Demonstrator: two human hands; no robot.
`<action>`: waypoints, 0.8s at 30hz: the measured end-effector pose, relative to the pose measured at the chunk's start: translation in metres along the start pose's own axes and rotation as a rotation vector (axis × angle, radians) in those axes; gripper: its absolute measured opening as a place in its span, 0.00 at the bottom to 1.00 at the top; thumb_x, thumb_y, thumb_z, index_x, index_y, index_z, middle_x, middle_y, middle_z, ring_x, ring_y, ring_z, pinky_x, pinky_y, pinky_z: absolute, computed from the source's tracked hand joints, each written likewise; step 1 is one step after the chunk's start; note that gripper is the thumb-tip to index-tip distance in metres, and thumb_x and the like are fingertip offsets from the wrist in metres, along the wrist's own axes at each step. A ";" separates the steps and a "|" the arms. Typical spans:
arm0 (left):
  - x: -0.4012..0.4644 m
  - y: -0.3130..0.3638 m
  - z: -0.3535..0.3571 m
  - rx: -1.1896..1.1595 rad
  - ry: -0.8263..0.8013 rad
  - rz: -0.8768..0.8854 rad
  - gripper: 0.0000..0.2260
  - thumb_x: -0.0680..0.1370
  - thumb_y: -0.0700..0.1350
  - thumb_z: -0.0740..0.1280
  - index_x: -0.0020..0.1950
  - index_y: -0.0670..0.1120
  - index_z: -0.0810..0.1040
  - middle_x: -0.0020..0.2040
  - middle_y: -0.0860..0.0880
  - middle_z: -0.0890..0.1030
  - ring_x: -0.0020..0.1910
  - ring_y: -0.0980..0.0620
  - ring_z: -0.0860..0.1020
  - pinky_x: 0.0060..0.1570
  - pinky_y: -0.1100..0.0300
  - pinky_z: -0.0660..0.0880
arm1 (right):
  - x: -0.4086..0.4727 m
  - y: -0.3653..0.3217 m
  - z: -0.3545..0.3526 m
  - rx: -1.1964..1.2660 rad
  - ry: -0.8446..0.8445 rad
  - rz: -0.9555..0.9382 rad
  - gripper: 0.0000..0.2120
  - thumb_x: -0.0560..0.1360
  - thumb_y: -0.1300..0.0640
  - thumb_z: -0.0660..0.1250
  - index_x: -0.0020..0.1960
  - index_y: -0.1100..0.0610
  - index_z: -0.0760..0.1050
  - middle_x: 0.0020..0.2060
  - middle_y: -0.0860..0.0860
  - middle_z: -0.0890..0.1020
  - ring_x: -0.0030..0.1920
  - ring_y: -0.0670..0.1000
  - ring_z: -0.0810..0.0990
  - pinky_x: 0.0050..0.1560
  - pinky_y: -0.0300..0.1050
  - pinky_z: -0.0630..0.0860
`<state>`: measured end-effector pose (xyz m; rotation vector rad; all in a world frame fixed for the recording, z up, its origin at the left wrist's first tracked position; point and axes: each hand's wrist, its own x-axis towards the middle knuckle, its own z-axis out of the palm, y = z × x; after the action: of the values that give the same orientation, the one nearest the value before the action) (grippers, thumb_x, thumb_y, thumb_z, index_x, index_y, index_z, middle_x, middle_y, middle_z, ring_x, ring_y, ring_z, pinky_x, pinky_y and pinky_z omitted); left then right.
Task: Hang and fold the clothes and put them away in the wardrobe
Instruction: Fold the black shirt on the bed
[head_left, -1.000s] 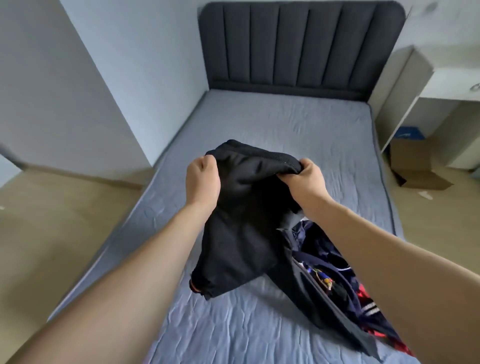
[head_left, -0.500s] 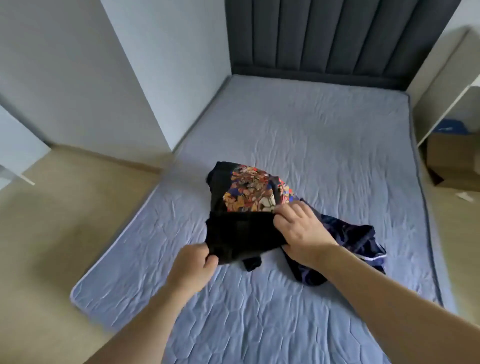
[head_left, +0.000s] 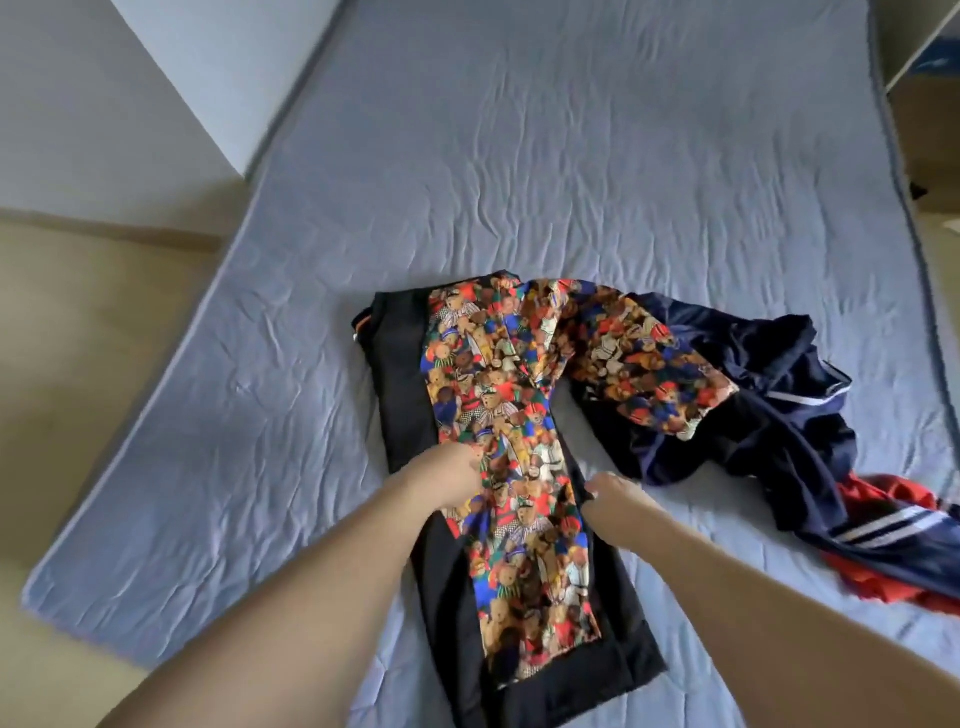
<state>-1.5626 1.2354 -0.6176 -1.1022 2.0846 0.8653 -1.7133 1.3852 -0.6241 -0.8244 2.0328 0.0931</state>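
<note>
Garment (head_left: 514, 441) lies flat under both hands (head_left: 452, 478).

A bedroom in a home, a wide mattress (head_left: 571, 156) filling the frame, clothes (head_left: 519, 441) lying on it, plain wall (head_left: 104, 104) upper left, wooden floor (head_left: 78, 338) at left

Black garment (head_left: 524, 499) with bear-print panel, spread flat lengthwise on the bed. Crumpled navy striped jacket (head_left: 779, 405) beside it, over red cloth (head_left: 893, 571).
</note>
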 end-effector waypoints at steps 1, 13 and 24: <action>0.019 0.006 -0.008 -0.003 0.012 0.019 0.05 0.77 0.39 0.57 0.44 0.46 0.70 0.39 0.45 0.70 0.33 0.47 0.67 0.33 0.56 0.62 | 0.013 -0.002 0.004 0.086 0.033 0.031 0.15 0.78 0.58 0.60 0.63 0.60 0.71 0.60 0.58 0.76 0.42 0.52 0.71 0.45 0.39 0.68; 0.215 0.074 0.020 0.309 0.558 0.047 0.22 0.77 0.53 0.65 0.67 0.44 0.67 0.65 0.43 0.71 0.63 0.42 0.70 0.50 0.49 0.73 | 0.148 -0.010 0.071 0.285 0.131 0.152 0.29 0.72 0.49 0.67 0.69 0.52 0.61 0.62 0.53 0.67 0.63 0.56 0.67 0.58 0.48 0.69; 0.144 -0.003 -0.050 0.018 0.334 0.223 0.10 0.80 0.47 0.58 0.47 0.40 0.72 0.39 0.48 0.71 0.36 0.49 0.69 0.32 0.56 0.63 | 0.131 -0.032 0.067 0.373 0.071 0.133 0.08 0.74 0.56 0.62 0.52 0.56 0.73 0.45 0.52 0.79 0.44 0.53 0.78 0.38 0.40 0.71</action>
<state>-1.6373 1.1297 -0.6988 -1.0772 2.5246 0.8061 -1.6929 1.3176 -0.7571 -0.4644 2.0838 -0.2379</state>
